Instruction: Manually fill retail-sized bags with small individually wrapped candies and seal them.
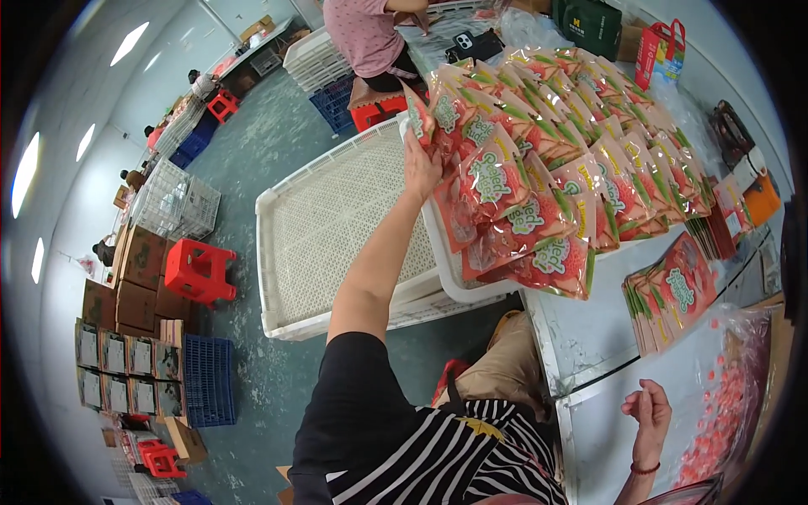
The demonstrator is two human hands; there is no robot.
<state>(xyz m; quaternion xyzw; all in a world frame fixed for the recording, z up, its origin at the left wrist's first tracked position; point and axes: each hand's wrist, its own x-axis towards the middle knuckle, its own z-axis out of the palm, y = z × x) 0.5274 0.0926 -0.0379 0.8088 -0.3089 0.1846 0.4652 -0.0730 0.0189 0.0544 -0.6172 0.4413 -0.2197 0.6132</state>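
Note:
My left hand (422, 167) is stretched out to the far left edge of a white tray (459, 290) heaped with pouches. Its fingers are closed on a red-and-pink pouch (418, 115) with green print, tilted up at the side of the heap. Many matching filled pouches (498, 179) lie overlapping in the tray. Above the metal table (581, 332), my right hand (648, 410) has loosely curled fingers, somewhat apart, and nothing shows in them. Beyond it lies a fanned stack of flat pouches (671, 295), near small pink-red pieces (715, 412) on clear plastic.
A large white perforated tray (337, 215) sits on a stack to the left. Red stools (200, 271), blue crates (210, 379) and cartons (139, 261) stand on the floor. Across the table sits a person in a pink top (364, 38). A phone (465, 39) lies behind the pouches.

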